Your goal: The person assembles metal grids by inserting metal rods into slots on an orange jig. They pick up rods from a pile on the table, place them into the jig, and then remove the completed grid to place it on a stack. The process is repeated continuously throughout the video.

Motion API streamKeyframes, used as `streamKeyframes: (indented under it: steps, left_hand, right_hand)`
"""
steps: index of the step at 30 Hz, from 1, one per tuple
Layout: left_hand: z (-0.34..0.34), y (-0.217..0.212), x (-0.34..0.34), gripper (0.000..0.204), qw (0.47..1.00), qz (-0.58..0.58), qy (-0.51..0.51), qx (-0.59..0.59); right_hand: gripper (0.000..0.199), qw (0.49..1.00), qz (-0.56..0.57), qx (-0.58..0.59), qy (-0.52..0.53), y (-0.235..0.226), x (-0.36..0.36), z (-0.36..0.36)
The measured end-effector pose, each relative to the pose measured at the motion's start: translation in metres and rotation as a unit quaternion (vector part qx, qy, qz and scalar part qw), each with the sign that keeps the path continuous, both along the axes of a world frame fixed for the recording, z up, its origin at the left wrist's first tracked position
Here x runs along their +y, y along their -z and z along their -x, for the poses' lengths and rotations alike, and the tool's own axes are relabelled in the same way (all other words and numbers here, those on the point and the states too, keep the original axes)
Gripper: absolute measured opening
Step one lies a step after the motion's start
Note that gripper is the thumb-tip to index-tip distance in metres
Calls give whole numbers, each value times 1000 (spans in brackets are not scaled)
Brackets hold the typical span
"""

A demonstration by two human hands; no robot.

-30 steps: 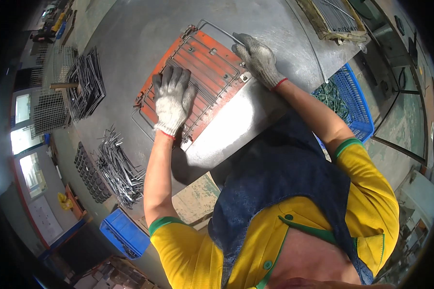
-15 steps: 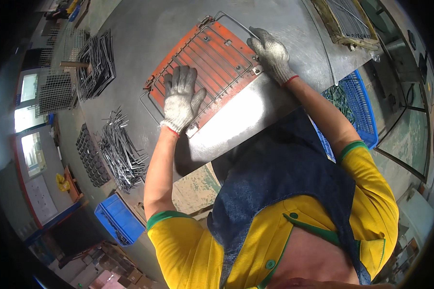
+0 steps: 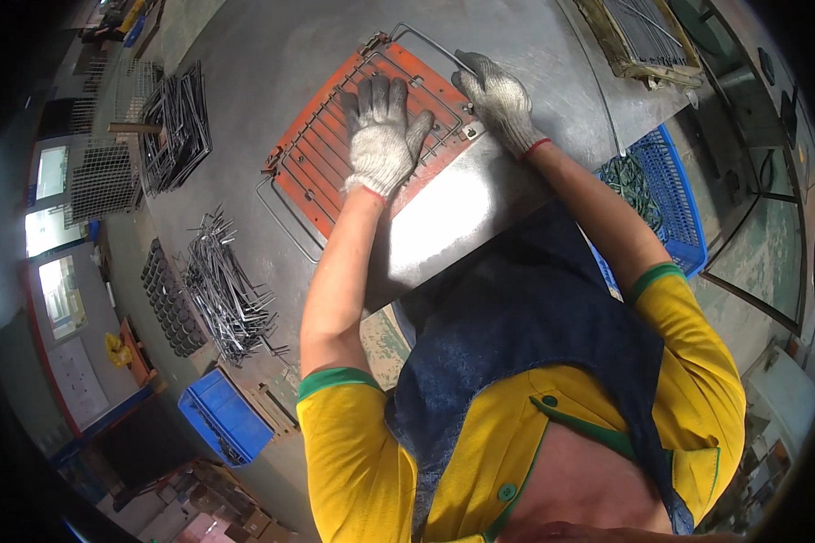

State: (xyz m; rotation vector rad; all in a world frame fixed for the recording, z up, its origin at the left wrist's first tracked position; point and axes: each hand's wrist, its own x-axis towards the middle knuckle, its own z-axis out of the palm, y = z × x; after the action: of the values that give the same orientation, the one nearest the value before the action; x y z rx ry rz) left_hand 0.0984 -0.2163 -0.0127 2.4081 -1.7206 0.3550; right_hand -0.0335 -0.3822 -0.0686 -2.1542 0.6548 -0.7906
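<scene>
An orange-red jig plate (image 3: 423, 83) with small metal clamps lies on the metal table. A wire rack of parallel rods rests over it. My gloved left hand (image 3: 379, 136) lies flat on the rack's middle, fingers stretched and holding nothing. At the plate's right end, my gloved right hand (image 3: 498, 101) is closed round a bent metal rod (image 3: 432, 45) that sticks out past the far corner. Its fingertips are partly hidden. A similar wire loop (image 3: 281, 226) juts out at the plate's left end. My left palm hides part of the rack.
Loose bent wires (image 3: 226, 294) are heaped on the left, near dark round parts (image 3: 169, 303). Behind them stand stacked wire frames (image 3: 179, 136). A wooden-edged tray of rods (image 3: 647, 41) sits far right. Blue crates stand below the table: one right (image 3: 684, 199), one left (image 3: 222, 416).
My left hand has slid to the right and farther up over the rack, from its left part to its middle. My right hand stays on the rod at the right end.
</scene>
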Motion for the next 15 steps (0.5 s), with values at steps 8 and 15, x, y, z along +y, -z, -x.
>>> streamKeyframes:
  steps: [8, 15]
  left_hand:
    - [-3, -32, 75, 57, 995, -91, -23, 16]
    - [-24, -50, 130, 46, 994, -105, -21, 13]
  right_hand:
    - [45, 989, -143, 39, 15, -33, 12, 0]
    - [48, 982, -176, 61, 17, -35, 11, 0]
